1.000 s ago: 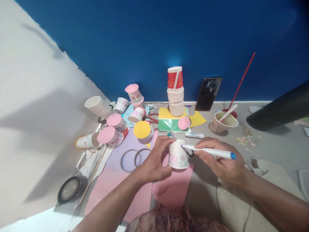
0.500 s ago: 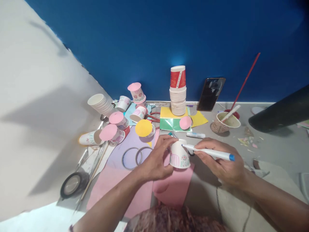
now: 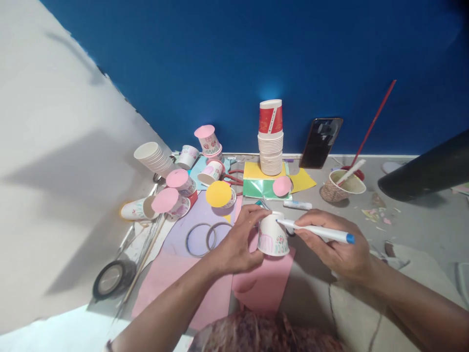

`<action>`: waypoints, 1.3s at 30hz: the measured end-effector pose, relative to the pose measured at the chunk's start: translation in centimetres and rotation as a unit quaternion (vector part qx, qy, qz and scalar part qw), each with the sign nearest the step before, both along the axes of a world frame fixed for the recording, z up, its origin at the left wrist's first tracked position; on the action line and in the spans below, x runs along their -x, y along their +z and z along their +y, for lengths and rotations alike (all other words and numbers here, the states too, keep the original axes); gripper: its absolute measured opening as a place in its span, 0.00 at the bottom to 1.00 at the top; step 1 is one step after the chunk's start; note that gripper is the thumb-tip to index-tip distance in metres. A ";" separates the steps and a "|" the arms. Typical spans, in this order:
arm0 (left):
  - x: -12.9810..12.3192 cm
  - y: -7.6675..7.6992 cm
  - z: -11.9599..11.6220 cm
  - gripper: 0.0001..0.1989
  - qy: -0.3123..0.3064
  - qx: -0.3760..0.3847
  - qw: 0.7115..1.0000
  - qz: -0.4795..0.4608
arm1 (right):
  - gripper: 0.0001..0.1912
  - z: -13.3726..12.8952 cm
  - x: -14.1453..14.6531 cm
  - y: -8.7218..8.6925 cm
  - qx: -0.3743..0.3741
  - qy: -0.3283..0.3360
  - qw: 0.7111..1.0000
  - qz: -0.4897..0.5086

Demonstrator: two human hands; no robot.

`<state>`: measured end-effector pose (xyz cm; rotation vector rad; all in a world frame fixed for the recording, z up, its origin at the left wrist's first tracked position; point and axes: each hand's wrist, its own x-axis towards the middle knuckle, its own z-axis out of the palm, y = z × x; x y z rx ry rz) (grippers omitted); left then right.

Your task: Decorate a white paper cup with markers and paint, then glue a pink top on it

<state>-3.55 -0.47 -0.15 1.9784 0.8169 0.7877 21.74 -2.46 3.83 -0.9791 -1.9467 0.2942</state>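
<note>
My left hand [image 3: 240, 242] grips the left side of a white paper cup [image 3: 271, 234], which stands upside down over pink paper [image 3: 267, 291]. Pink, red and green drawings run round the cup near its rim. In my right hand [image 3: 339, 247] is a white marker [image 3: 322, 231] with a blue end. The marker's blue tip touches, or almost touches, the upper part of the cup's side.
Decorated cups with pink discs [image 3: 166, 200] and a yellow disc [image 3: 219, 194] stand at the left. Farther back are a cup stack [image 3: 270, 146] and a phone [image 3: 321, 143]. A bowl [image 3: 334, 191] and dark cylinder [image 3: 428, 168] stand right; tape [image 3: 110, 279] lies left.
</note>
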 end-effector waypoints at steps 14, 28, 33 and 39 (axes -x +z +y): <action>0.0 0.1 0.0 0.46 0.000 0.003 1.000 -0.002 | 0.04 -0.2 0.1 0.4 -0.003 0.019 1.000 -0.006; 0.0 0.2 0.0 0.44 0.001 0.007 1.000 0.009 | 0.06 -0.2 0.3 0.7 0.007 0.011 1.000 -0.005; 0.1 0.0 0.1 0.45 -0.001 0.006 1.000 0.007 | 0.05 0.0 0.4 0.5 -0.012 -0.003 1.000 0.006; 0.0 0.0 0.0 0.45 -0.006 0.009 1.000 0.003 | 0.06 -0.3 0.4 0.7 -0.001 0.007 1.000 -0.005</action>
